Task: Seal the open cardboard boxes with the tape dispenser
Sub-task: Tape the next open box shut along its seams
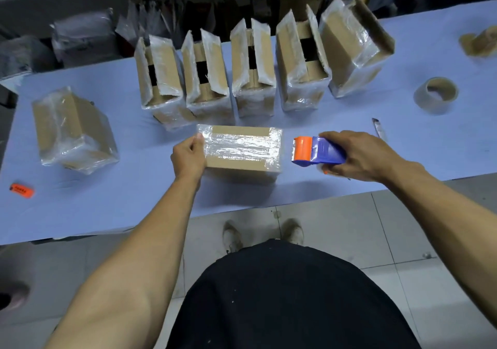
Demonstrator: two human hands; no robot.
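left hand (188, 157): i grip the 9 o'clock end of the taped brown cardboard box (242, 149)
right hand (360, 156): i clamp the blue-and-orange plastic tape dispenser (317, 151), box's 3 o'clock

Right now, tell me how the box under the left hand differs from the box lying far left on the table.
The box under the left hand lies flat and square to the table edge; the far-left box sits tilted and skewed. The left hand holds the first; nothing touches the second. The first shows bare cardboard along its near edge; the second looks fully wrapped. Both are closed brown cardboard with clear tape.
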